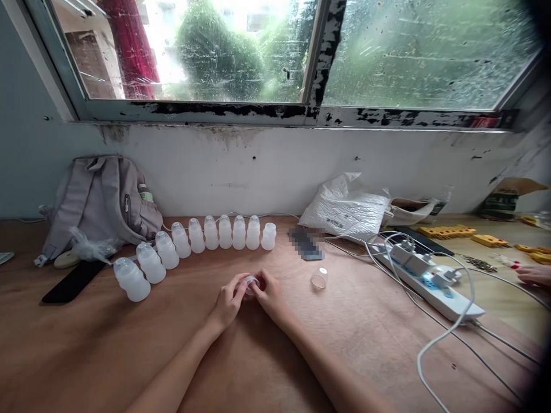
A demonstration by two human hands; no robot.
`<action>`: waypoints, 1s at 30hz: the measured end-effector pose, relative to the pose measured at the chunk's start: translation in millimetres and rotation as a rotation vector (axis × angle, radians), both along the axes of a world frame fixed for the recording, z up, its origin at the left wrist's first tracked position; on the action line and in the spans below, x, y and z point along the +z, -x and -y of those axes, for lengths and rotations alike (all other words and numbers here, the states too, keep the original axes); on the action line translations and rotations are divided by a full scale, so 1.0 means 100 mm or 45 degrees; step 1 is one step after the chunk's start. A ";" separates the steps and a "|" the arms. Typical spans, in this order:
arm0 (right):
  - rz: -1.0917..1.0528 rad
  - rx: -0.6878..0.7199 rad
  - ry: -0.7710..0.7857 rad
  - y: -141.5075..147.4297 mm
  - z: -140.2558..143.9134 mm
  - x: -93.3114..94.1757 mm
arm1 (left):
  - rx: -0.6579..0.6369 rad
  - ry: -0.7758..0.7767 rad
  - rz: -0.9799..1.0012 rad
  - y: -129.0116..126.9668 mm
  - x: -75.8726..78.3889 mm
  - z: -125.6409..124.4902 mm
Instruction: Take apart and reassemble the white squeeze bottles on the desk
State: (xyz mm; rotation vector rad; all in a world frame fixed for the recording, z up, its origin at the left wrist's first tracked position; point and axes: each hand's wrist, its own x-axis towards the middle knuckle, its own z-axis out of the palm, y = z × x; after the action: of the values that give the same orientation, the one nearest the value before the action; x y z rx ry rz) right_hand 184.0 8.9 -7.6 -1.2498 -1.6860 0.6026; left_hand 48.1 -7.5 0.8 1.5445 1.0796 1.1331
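- Lying between the left hand [229, 299] and the right hand [269, 295], a small round clear plastic piece [251, 281] is clamped, both sets of fingers being closed on its edge.
- Light, fairly stiff, slightly slippery handling is to be expected; the rim is best gripped.
- Right of the fingers, a clear plastic cup-shaped cap [319, 279] is seen; beyond and left, frosted white plastic bottles [210, 233] are lined up.
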 end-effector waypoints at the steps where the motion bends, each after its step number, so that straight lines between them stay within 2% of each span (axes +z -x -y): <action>1: -0.005 -0.016 0.020 -0.01 -0.01 0.00 | -0.035 -0.037 -0.043 0.00 0.01 0.02; 7: -0.050 -0.042 0.118 -0.04 -0.07 -0.01 | -0.076 -0.152 -0.253 -0.02 -0.02 0.06; 12: -0.059 -0.046 0.132 -0.05 -0.08 0.00 | -0.063 -0.170 -0.272 -0.05 -0.04 0.06; 23: -0.111 -0.022 0.110 -0.06 -0.08 -0.03 | -0.052 -0.019 0.009 -0.07 -0.03 0.09; 30: -0.147 -0.003 0.068 -0.01 -0.09 -0.05 | 0.119 0.346 0.367 -0.08 -0.02 -0.04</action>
State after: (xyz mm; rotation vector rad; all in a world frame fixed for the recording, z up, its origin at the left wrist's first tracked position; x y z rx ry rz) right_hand 185.4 17.8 -13.1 -1.2308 -1.5817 0.7092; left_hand 55.8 -3.5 -1.6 1.0927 1.0668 1.1761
